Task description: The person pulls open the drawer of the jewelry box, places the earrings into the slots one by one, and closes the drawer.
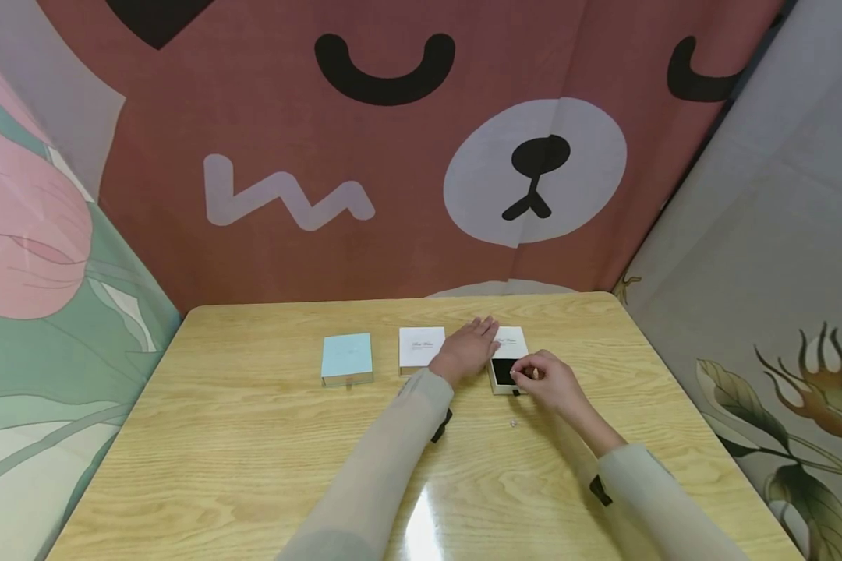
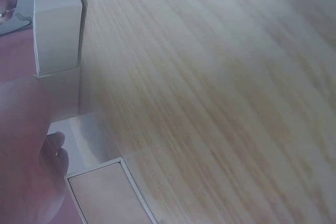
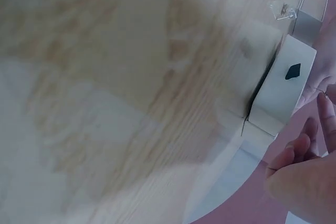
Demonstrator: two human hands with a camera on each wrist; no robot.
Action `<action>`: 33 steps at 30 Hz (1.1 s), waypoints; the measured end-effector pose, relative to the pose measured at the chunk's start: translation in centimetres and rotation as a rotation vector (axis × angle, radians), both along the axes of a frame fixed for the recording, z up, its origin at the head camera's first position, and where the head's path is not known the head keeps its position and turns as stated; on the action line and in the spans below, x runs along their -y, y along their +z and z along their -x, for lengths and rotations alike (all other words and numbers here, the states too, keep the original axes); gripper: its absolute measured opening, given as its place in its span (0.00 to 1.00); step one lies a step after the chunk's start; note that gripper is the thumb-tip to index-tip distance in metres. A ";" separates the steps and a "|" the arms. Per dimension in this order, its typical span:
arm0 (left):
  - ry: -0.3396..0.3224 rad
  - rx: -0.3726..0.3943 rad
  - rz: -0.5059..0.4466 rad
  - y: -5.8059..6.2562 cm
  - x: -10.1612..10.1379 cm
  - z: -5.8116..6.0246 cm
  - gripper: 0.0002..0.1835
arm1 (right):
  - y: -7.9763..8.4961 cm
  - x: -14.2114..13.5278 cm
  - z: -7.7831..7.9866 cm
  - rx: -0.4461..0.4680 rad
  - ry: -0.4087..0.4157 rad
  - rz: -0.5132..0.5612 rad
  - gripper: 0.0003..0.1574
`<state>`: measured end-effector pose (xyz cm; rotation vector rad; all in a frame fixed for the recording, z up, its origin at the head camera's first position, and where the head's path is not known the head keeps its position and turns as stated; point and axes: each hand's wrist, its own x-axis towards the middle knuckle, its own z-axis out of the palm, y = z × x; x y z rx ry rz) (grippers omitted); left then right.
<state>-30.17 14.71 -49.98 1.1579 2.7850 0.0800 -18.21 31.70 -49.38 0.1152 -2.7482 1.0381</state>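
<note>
Fingers stretched out, my left hand (image 1: 468,348) lies across the left edge of the right-hand white box (image 1: 511,338). That box has its drawer pulled out toward me, showing a black pad (image 1: 502,372). Over the pad, my right hand (image 1: 549,380) pinches a small, thin, shiny earring (image 3: 321,91) between thumb and forefinger; most of it is hidden by the fingertips. On the table in front of the drawer lies another small earring (image 1: 513,423), which looks clear and silvery in the right wrist view. A dark pull tab (image 3: 293,71) sticks out of the drawer front.
Left of my left hand stands a second white box (image 1: 421,343) with printed lettering, partly covered by the wrist. Farther left is a closed light blue box (image 1: 347,358). The wooden table (image 1: 217,436) backs onto a printed curtain (image 1: 393,257), with more cloth at both sides.
</note>
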 end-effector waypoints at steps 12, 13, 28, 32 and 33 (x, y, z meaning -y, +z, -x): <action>-0.001 -0.001 0.002 0.0 0.0 0.1 0.31 | -0.8 0.1 1.0 0.035 0.016 -0.007 0.03; -0.002 0.000 -0.001 0.0 0.0 0.1 0.31 | -0.9 0.1 1.1 0.033 0.019 -0.011 0.03; 0.008 0.019 0.004 0.0 -0.1 0.0 0.32 | -1.0 0.3 1.2 0.044 0.017 -0.047 0.03; 0.008 0.025 0.003 0.0 -0.1 0.0 0.32 | -1.0 0.1 1.4 0.061 0.018 -0.051 0.03; 0.007 0.025 0.003 0.0 -0.1 0.0 0.32 | -1.0 0.1 1.4 0.066 0.018 -0.053 0.03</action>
